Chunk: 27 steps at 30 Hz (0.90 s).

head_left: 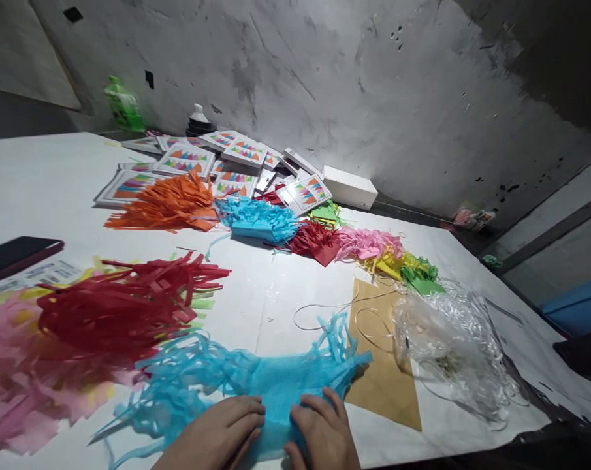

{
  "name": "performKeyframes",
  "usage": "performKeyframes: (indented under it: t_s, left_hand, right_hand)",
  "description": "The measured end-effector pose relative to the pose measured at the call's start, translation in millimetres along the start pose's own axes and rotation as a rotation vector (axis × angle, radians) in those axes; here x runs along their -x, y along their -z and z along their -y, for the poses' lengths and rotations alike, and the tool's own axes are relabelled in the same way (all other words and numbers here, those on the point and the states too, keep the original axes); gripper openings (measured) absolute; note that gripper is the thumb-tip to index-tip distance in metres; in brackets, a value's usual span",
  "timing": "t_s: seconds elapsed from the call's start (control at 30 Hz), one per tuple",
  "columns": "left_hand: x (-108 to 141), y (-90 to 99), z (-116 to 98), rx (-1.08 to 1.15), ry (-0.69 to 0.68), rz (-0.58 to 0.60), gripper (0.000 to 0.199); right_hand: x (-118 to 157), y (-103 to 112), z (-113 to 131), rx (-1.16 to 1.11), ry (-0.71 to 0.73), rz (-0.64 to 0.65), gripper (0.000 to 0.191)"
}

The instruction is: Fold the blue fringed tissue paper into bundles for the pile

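Note:
Blue fringed tissue paper (283, 378) lies on the white table in front of me, its uncut band in the middle and cut strips spreading to both sides. My left hand (224, 427) is on the left part of the band, fingers together and bent over the paper. On the right part, my right hand (322, 424) grips it with curled fingers, the thumb low near the front edge. The paper under my palms is hidden. Beside it to the left are a bundle of red strips (123, 303) and pink fringed paper (25, 372).
A tan paper sheet (386, 365) and tangled clear plastic with string (452, 346) lie to the right. Further back run orange fringe (165, 202), blue fringe (260, 219) and other coloured bundles. Printed packs (185, 158), a white box (349, 187) and a phone (18, 254) are also there.

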State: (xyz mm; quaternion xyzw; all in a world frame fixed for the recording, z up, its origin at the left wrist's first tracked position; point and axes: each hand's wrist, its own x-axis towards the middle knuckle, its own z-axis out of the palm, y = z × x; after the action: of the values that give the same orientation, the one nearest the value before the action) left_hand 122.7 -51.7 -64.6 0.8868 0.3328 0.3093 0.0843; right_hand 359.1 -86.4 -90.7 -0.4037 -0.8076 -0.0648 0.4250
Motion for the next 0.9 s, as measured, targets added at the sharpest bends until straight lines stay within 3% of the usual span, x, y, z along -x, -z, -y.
performKeyframes:
  t_s: [0.07,0.23,0.4,0.53,0.63,0.8,0.9]
  left_hand:
    - [-1.7,-4.1,1.4,0.010,0.058,0.021,0.032]
    - [-23.9,-5.6,0.6,-0.061,0.408,0.393,0.040]
    - [-56.3,-3.3,1.8,-0.177,0.570,0.476,0.046]
    - [-65.9,-3.5,4.8,-0.212,0.624,0.546,0.041]
    - [-68.1,-2.0,5.1,-0.215,0.639,0.591,0.038]
    - [-71.0,1.3,3.9,-0.209,0.643,0.634,0.039]
    - [-70.2,1.4,4.6,-0.204,0.646,0.647,0.040]
  right_hand:
    - [-4.0,-2.1,-0.6,0.018,-0.018,-0.029,0.037]
    - [-20.0,-0.9,-4.2,-0.008,-0.243,0.129,0.023]
    - [-33.6,-15.8,-16.1,0.107,-0.457,0.232,0.021]
    - [-38.5,-23.3,-30.9,0.127,-0.443,0.322,0.024]
    - [-40.6,-17.0,-39.8,0.166,-0.457,0.316,0.027]
    - [-33.9,5.7,-51.5,0.343,-0.474,0.200,0.046]
    - [-24.5,29.7,-66.8,0.459,-0.453,0.177,0.051]
